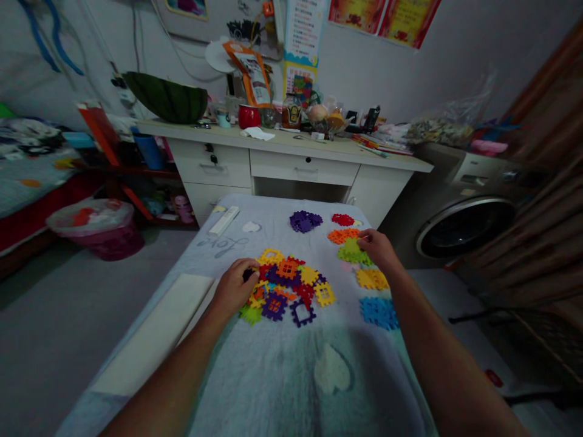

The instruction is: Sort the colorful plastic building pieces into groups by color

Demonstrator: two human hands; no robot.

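Observation:
My left hand [235, 286] rests at the left edge of a mixed pile of plastic interlocking tiles [288, 268] in purple, red, orange, yellow and green. Its fingers curl inward around a dark spot; whether that is a tile I cannot make out. My right hand [377, 244] pinches at the top of a green tile stack [353, 252], its fingertips closed on a green tile. Beside that stack lie single-colour groups: orange tiles [342, 235], red tiles [342, 220], yellow tiles [372, 279] and blue tiles [379, 312]. Purple tiles [305, 221] form a group farther back.
A blue-grey cloth [282, 376] covers the table. On its left lie a long white board [157, 331] and a small white bar [224, 221]. Behind stands a white desk [300, 164] with jars and a watermelon piece [166, 100]. A washing machine [460, 206] is at right, a pink bin [98, 233] at left.

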